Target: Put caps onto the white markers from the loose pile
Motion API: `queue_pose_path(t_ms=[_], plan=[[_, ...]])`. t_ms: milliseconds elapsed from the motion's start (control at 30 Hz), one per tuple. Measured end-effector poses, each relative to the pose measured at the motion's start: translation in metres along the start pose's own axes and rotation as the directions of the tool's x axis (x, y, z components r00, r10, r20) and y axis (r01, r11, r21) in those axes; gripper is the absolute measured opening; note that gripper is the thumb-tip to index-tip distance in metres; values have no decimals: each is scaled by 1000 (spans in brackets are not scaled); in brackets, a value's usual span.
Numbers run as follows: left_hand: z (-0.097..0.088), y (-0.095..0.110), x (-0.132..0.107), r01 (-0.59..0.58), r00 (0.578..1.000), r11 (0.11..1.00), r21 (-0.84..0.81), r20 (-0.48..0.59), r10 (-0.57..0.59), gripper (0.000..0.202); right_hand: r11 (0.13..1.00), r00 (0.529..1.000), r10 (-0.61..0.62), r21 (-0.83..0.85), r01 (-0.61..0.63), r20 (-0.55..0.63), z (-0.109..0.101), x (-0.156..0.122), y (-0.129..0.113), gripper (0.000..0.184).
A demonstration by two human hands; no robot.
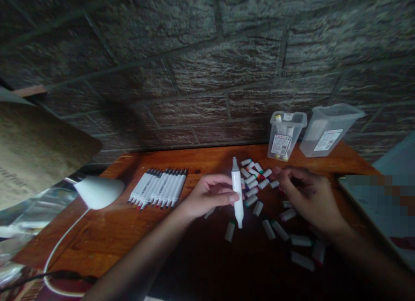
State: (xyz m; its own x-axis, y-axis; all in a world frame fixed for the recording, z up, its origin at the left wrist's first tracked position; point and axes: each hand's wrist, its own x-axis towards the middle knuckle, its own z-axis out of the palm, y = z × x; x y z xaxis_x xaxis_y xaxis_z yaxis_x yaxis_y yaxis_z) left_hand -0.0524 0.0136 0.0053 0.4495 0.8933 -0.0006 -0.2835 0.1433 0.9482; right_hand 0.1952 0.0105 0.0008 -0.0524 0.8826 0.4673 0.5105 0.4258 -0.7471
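Note:
My left hand (215, 193) is closed around a white marker (237, 188), held nearly upright over the table. Both of the marker's ends taper to narrow tips without caps. Over the right side of a pile of loose caps, my right hand (306, 195) has its fingers bent in and thumb near the index finger; anything between them is too hidden to make out. Short white marker caps (258, 208) with coloured ends lie scattered below and between both hands. One cap (274, 184) lies close to the right fingertips.
Left of my hands, several white markers (158, 187) lie in a row on the wooden table (106, 232). Two clear plastic containers stand at the back right: one holding markers (281, 143), another (327, 134) beside it. A white lamp (100, 192) with its cord is at left, a brick wall behind.

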Motion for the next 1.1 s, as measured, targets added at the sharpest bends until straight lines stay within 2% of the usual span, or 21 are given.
queue_pose_path(t_ms=[133,267,400,600,700,833,933,1100], plan=[[-1,0,7,-117,988,990,-81,-106,108,25,999,999,-40,-29,40,18,3,0,3,37],[-1,4,12,-121,986,967,-223,-138,92,27,999,999,-29,-19,30,38,5,1,3,36],[-3,8,12,-110,988,949,-295,-133,73,28,1000,999,-15,-5,16,31,4,1,0,38],[-2,8,12,-118,980,937,-327,-193,56,26,1000,999,-26,11,26,27,1,1,1,34],[-3,7,13,-163,965,937,-310,-250,85,26,998,992,-61,31,57,114,1,2,2,31],[-7,7,15,-215,949,928,-304,-289,124,29,995,958,-96,48,86,269,4,1,1,18],[-8,8,17,-203,949,931,-303,-296,110,34,984,922,-172,23,175,347,7,-1,1,13],[-5,7,19,-192,946,939,-286,-310,98,26,922,796,-314,-35,386,518,13,-5,3,16]])
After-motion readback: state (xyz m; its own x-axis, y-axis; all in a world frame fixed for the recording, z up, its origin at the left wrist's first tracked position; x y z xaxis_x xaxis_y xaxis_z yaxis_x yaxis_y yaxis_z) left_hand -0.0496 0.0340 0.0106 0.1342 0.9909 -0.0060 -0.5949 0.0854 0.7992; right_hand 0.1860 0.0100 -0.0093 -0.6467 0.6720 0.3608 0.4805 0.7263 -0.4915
